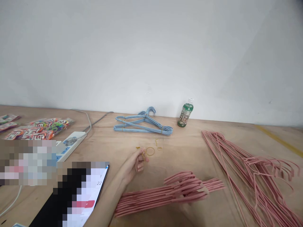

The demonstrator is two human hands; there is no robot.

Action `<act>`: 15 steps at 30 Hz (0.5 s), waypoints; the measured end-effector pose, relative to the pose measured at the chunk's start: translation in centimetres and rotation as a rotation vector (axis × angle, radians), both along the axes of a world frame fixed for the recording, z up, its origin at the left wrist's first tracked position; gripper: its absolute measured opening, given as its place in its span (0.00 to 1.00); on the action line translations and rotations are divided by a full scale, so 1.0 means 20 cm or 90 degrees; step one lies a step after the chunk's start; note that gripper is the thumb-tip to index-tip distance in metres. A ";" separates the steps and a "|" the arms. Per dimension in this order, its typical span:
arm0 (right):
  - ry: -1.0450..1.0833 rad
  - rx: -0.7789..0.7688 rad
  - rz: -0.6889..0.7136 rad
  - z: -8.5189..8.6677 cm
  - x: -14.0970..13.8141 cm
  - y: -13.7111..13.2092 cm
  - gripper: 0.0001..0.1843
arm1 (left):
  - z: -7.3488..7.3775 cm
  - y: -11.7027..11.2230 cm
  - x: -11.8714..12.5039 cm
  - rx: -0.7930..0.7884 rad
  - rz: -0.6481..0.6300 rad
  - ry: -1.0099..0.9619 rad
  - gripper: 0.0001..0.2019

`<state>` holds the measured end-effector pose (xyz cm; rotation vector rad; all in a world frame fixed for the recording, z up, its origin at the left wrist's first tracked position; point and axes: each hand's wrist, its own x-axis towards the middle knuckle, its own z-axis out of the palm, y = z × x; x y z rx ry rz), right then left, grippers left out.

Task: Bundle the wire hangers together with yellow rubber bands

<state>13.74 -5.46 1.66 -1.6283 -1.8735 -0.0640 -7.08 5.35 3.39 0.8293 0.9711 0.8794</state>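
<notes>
My left hand (133,164) rests on the wooden table (184,148) with its fingers pinched on a yellow rubber band (143,154). More loose rubber bands (150,151) lie just beyond the fingertips. A bundle of pink wire hangers (165,192) is stretched out in front of me, slightly blurred. My right hand (204,189) is almost wholly hidden behind the bundle's hook end; only a bit of a finger shows, gripping it.
A tied stack of blue striped hangers (142,123) and a green bottle (186,114) stand by the wall. Loose pink hangers (251,167) spread at right. A power strip (71,143), packets of coloured bands (39,128) and a phone (92,189) lie left.
</notes>
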 end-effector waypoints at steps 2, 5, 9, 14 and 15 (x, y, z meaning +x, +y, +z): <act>-0.001 0.002 -0.003 -0.02 0.00 0.00 0.15 | 0.01 0.00 0.00 -0.029 -0.011 -0.030 0.14; -0.006 0.009 -0.017 -0.05 0.01 0.01 0.15 | 0.02 -0.01 -0.02 -0.043 -0.046 -0.081 0.13; -0.015 0.018 -0.028 -0.10 0.01 0.00 0.14 | 0.05 -0.04 -0.03 -0.003 -0.093 -0.146 0.23; -0.025 0.018 -0.011 -0.11 0.01 -0.02 0.12 | 0.08 -0.07 -0.04 0.100 -0.104 -0.024 0.31; -0.024 0.018 -0.012 -0.11 0.01 -0.02 0.13 | 0.08 -0.08 -0.04 0.124 -0.126 0.007 0.32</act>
